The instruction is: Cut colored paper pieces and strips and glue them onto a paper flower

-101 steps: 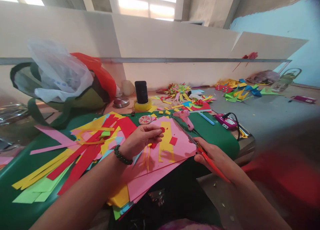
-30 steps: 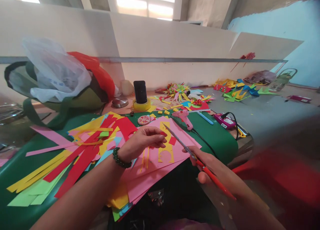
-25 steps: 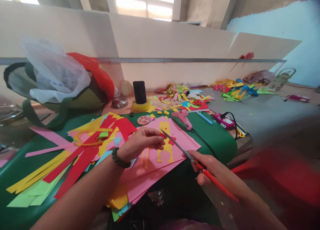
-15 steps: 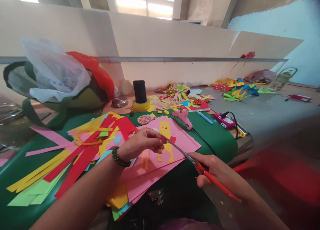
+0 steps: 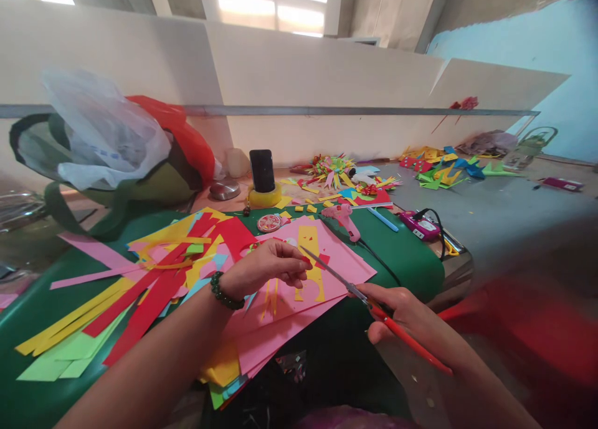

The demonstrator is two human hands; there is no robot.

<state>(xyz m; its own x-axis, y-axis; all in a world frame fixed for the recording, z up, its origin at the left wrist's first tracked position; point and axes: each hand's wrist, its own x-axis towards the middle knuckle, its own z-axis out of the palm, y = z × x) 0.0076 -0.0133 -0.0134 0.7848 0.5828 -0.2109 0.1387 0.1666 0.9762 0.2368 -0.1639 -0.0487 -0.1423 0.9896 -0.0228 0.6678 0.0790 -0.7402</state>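
The left hand, fingers curled, is pinching red paper; the right hand is gripping scissors angled far and left.

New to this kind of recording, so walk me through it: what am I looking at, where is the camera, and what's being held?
There is no machine here, only a person's two bare hands. The view comes from one camera worn on the person's head, looking forward and down. The left hand pinches a small red paper piece. The right hand holds metal scissors with orange-red handles, blades pointing toward the left hand; whether they touch the paper is hard to tell. Beneath lie pink paper sheets on a dark green mat, with a cut yellow paper strip on top. To the left is a pile of multicoloured paper strips; beyond the sheets lies a pink glue gun.
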